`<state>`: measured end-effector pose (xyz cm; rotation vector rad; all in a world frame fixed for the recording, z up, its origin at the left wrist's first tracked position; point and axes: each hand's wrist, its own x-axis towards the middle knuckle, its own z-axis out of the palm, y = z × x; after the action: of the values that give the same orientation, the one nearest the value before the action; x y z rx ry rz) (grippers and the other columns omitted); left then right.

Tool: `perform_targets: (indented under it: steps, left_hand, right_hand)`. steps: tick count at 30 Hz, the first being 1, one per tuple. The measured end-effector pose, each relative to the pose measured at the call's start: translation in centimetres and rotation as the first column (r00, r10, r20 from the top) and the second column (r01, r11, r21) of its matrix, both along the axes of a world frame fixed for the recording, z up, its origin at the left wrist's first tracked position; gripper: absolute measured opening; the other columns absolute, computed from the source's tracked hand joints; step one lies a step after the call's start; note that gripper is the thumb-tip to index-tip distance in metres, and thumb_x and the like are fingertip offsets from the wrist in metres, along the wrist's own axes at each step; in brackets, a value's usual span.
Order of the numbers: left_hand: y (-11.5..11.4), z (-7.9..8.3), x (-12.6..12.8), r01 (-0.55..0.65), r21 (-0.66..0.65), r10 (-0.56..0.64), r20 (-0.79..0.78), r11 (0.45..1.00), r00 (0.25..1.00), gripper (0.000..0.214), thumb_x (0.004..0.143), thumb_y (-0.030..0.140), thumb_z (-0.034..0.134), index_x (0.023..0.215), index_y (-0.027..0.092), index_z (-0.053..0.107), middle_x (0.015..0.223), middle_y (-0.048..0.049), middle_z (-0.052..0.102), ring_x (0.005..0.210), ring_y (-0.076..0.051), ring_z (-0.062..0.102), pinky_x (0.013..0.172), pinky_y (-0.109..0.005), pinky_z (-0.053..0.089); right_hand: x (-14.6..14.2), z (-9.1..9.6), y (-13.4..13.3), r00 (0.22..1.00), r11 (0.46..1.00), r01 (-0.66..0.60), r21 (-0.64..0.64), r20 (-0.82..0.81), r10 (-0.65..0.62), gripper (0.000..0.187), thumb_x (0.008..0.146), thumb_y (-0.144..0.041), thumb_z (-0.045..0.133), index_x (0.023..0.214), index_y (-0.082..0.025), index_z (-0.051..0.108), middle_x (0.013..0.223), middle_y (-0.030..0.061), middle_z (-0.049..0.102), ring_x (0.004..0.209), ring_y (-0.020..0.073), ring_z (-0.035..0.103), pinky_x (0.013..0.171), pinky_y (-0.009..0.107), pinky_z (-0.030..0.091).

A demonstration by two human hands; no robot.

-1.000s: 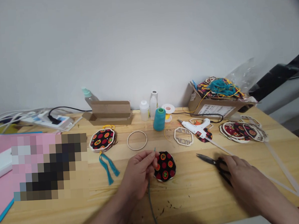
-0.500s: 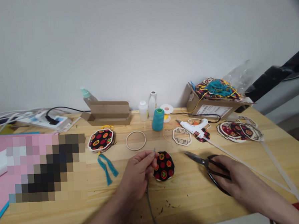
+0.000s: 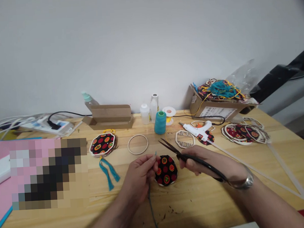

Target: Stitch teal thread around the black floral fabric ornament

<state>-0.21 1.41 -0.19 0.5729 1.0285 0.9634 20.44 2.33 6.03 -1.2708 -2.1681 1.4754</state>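
A person's two bare hands work over a pale wooden surface [image 3: 222, 198] below a blank white wall. Low in the centre of the frame, the left hand [image 3: 141, 174] has its grip pinched on a thin teal cord [image 3: 152, 209]. The cord's short tip pokes up above the fingertips and its long end trails down off the bottom edge. Just right of that hand, touching or nearly touching the fingertips, a round fabric disc [image 3: 166, 169] lies flat, black with red and yellow dots. The right hand [image 3: 207, 160] comes in from the lower right, its grip closed around black scissors [image 3: 184, 156]. The blades are parted and point up-left over the disc, near the cord tip but apart from it, so the cord looks uncut. At centre left sits a stack of patterned pieces [image 3: 103, 143] with a yellow loop above and a teal tassel [image 3: 109, 170] below, which appears finished. Toward the right of the frame, more patterned pieces [image 3: 242, 131] lie loose without tassels and seem unfinished. Between these lie a wooden ring [image 3: 138, 144], a teal thread spool [image 3: 160, 122], a lattice cutout [image 3: 185, 138] and a white glue gun [image 3: 198, 128]. A cardboard box [image 3: 218, 108] of tangled cords stands at the back right.
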Motion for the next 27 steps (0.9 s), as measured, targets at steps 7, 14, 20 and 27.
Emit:
perform_targets:
  steps: [7, 14, 20, 27]
  left_hand:
    - [0.1, 0.1, 0.0, -0.005, 0.005, 0.005, 0.027, 1.0, 1.0, 0.017, 0.07, 0.026, 0.064, 0.073, 0.009, 0.066, 0.051, 0.0035, 0.048, 0.039, 0.0, 0.027, 0.038, -0.014, 0.016]
    - [-0.1, 0.5, 0.1, 0.01, 0.001, -0.01, 0.026, 1.0, 1.0, 0.014, 0.069, 0.024, 0.066, 0.07, 0.01, 0.066, 0.05, 0.003, 0.048, 0.039, -0.001, 0.028, 0.038, -0.015, 0.016]
    - [-0.4, 0.8, 0.2, 0.038, 0.015, -0.038, -0.015, 0.999, 0.999, 0.015, 0.066, 0.025, 0.067, 0.069, 0.01, 0.066, 0.048, 0.003, 0.049, 0.039, -0.002, 0.031, 0.038, -0.015, 0.018]
    - [-0.4, 0.5, 0.2, 0.076, 0.026, -0.075, -0.026, 0.997, 0.997, 0.015, 0.069, 0.026, 0.065, 0.071, 0.011, 0.066, 0.05, 0.0025, 0.05, 0.041, -0.004, 0.037, 0.04, -0.017, 0.023]
  right_hand:
    - [0.7, -1.6, -0.4, 0.999, 0.991, 0.014, -0.135, -0.036, -0.019, 0.055, 0.081, -0.062, 0.031, 0.082, -0.011, 0.052, 0.058, -0.0005, 0.045, 0.045, 0.0074, 0.039, 0.044, 0.021, 0.033]
    - [0.1, -2.3, 0.1, 0.999, 0.979, -0.042, -0.198, -0.004, 0.042, 0.051, 0.08, -0.06, 0.036, 0.073, -0.012, 0.051, 0.049, -0.005, 0.036, 0.042, 0.0054, 0.034, 0.039, 0.018, 0.027]
    - [-0.4, -3.0, 0.1, 0.993, 0.975, -0.074, -0.211, -0.103, 0.053, 0.051, 0.079, -0.061, 0.037, 0.067, -0.013, 0.049, 0.05, -0.0057, 0.034, 0.041, 0.0045, 0.03, 0.038, 0.018, 0.024]
    - [-0.2, -3.6, 0.2, 0.996, 0.982, -0.07, -0.175, -0.065, 0.059, 0.046, 0.08, -0.056, 0.041, 0.062, -0.014, 0.045, 0.051, -0.0052, 0.036, 0.042, 0.0041, 0.03, 0.038, 0.018, 0.022]
